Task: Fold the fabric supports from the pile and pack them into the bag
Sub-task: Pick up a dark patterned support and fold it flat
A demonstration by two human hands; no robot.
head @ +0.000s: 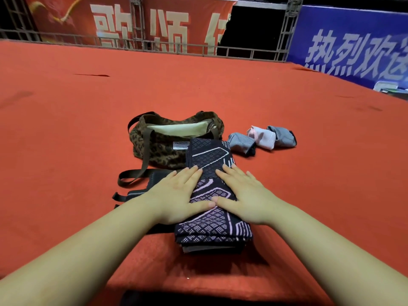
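The fabric support (212,191), a dark knit sleeve with pale lilac lines, is lying lengthwise on the red carpet (66,129), its far end touching the front of the bag and its near end resting on what looks like a short stack of darker pieces. Going from the left: a dark strapped piece (141,188) is poking out from under the left hand, with the bag's brown strap (132,175) trailing across it. The left hand (178,195) is lying flat with fingers spread, pressing the sleeve's left edge. The right hand (240,195) is pressing flat on the right side, thumbs nearly meeting in the middle.

The likely trouble, I judge, is the knit springing open once the palms are lifting, since the material looks stretchy. The stack beneath may also be sliding askew under uneven pressure.

The leopard-print bag (159,149) is sitting just beyond, mouth open and showing a pale lining; its loose strap is crossing the work area and could be catching on a lifted piece. To the right, three small rolled bundles (262,139), grey, pink and grey, are lying apart from the bag, not yet packed.
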